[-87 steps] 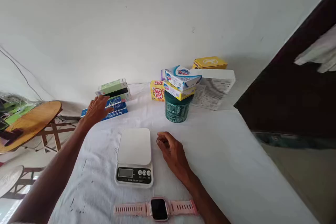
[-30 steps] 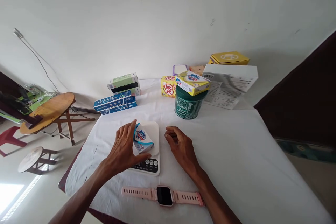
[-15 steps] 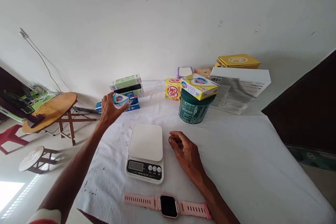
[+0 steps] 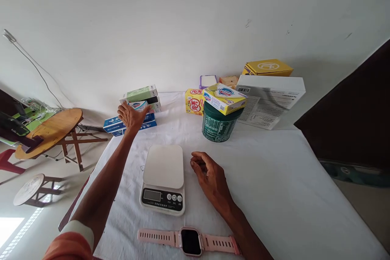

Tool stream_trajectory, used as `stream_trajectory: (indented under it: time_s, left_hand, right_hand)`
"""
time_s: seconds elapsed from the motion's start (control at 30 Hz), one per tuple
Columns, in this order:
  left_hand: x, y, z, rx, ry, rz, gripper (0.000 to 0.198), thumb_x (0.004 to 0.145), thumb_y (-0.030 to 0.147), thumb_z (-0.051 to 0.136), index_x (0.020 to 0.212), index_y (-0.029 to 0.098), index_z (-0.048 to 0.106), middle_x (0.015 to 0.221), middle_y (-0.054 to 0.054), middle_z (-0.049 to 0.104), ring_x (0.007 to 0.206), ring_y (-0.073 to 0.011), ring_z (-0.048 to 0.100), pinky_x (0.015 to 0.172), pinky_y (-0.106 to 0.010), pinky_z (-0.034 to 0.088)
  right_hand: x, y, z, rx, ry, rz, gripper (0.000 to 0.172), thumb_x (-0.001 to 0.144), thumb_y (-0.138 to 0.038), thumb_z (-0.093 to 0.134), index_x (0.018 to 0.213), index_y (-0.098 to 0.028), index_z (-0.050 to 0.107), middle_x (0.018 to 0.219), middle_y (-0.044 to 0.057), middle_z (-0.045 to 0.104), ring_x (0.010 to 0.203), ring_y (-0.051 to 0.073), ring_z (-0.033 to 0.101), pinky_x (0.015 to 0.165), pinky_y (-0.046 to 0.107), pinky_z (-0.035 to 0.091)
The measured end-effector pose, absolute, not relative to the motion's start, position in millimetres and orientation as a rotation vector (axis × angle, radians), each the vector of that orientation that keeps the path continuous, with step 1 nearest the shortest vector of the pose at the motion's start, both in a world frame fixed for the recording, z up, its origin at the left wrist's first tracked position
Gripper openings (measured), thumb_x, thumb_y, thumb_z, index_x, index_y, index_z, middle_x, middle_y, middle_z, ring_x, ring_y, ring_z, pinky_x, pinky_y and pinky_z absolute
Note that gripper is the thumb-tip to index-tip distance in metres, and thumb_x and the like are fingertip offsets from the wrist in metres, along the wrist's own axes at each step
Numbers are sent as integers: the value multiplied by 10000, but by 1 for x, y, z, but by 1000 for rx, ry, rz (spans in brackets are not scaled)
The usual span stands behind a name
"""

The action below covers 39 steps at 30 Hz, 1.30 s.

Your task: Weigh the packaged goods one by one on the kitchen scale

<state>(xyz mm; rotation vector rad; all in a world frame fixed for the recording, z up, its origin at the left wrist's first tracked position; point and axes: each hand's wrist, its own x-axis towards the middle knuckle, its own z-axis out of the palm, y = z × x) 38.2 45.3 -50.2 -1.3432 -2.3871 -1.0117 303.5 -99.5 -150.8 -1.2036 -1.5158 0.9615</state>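
My left hand point(image 4: 130, 116) reaches to the far left of the table and grips a small white and blue soap box point(image 4: 139, 105), holding it over the blue toothpaste boxes point(image 4: 113, 123) beside a stack of green and white boxes point(image 4: 142, 94). My right hand point(image 4: 210, 177) rests on the white cloth with fingers loosely curled and nothing in them, just right of the white kitchen scale point(image 4: 163, 178), whose platform is bare.
A pink smartwatch point(image 4: 190, 241) lies near the front edge. At the back stand a green tub point(image 4: 217, 126) with a yellow soap box point(image 4: 224, 97) on top, a yellow carton point(image 4: 193, 106), a white box point(image 4: 269, 99) and a yellow box point(image 4: 267, 67). A round wooden table point(image 4: 48, 130) stands left.
My left hand lifted the soap box off the scale and carried it to the far left onto the toothpaste boxes. The right hand stayed beside the scale.
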Motion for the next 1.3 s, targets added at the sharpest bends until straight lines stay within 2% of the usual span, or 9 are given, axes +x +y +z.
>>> stream_trajectory:
  time_s: [0.2, 0.33, 0.43, 0.53, 0.67, 0.77, 0.9, 1.07, 1.3]
  left_hand:
    - [44, 34, -46, -1412, -2354, -1068, 1214, 602, 644, 826, 1499, 108, 208, 1522, -291, 286, 1404, -488, 309, 1113, -649, 277]
    - [63, 13, -32, -1574, -2072, -1138, 1193, 651, 656, 810, 1536, 184, 164, 1597, -259, 193, 1461, -460, 225, 1135, -665, 233]
    - [97, 3, -22, -1896, -1802, -1170, 1110, 698, 663, 785, 1529, 195, 218, 1558, -228, 289, 1447, -414, 277, 1150, -629, 251]
    - [142, 3, -17, -2285, -1669, -1137, 1125, 686, 729, 760, 1522, 179, 247, 1499, -218, 381, 1404, -399, 350, 1146, -609, 280]
    - [198, 16, -13, -2600, -1654, -1092, 1164, 669, 753, 756, 1531, 193, 212, 1531, -235, 343, 1431, -421, 309, 1124, -626, 288]
    - [228, 30, -6, -2646, -1677, -1085, 1137, 658, 723, 783, 1514, 199, 249, 1501, -228, 381, 1421, -431, 326, 1112, -615, 297]
    - [248, 40, 6, -2629, -1685, -997, 950, 687, 603, 816, 1421, 186, 379, 1372, -205, 525, 1317, -416, 452, 1064, -584, 349]
    - [227, 16, 15, -2606, -1680, -1058, 812, 719, 489, 812, 1362, 160, 440, 1338, -186, 539, 1264, -359, 499, 1029, -511, 417]
    - [131, -75, -16, -2548, -1750, -999, 742, 786, 501, 774, 1388, 247, 422, 1336, -117, 552, 1230, -324, 539, 1031, -496, 456]
  right_hand:
    - [304, -101, -148, -1198, -1515, 980, 282, 955, -402, 512, 1116, -208, 638, 958, 71, 711, 876, 219, 682, 737, 333, 564]
    - [304, -101, -144, -1175, -1496, 989, 265, 951, -382, 504, 1105, -209, 631, 938, 63, 706, 854, 212, 677, 749, 329, 558]
    - [303, -101, -144, -1169, -1489, 972, 234, 937, -348, 504, 1081, -211, 627, 914, 52, 702, 843, 208, 673, 750, 325, 550]
    - [302, -100, -147, -1162, -1500, 931, 202, 922, -298, 500, 1056, -206, 620, 912, 48, 701, 840, 200, 666, 767, 326, 537]
    - [301, -100, -151, -1152, -1515, 903, 194, 914, -256, 488, 1055, -206, 610, 902, 43, 696, 827, 190, 657, 757, 315, 524]
    - [301, -99, -151, -1157, -1500, 916, 198, 903, -245, 494, 1057, -205, 612, 915, 45, 701, 836, 189, 664, 757, 311, 524]
    - [301, -99, -150, -1162, -1482, 929, 209, 892, -232, 500, 1059, -199, 622, 928, 51, 712, 851, 188, 674, 771, 305, 528]
    - [301, -99, -152, -1144, -1489, 907, 213, 892, -231, 495, 1060, -193, 621, 919, 53, 709, 847, 188, 672, 775, 310, 525]
    - [301, -98, -152, -1141, -1488, 910, 222, 875, -234, 504, 1052, -183, 629, 934, 68, 716, 855, 203, 676, 783, 335, 525]
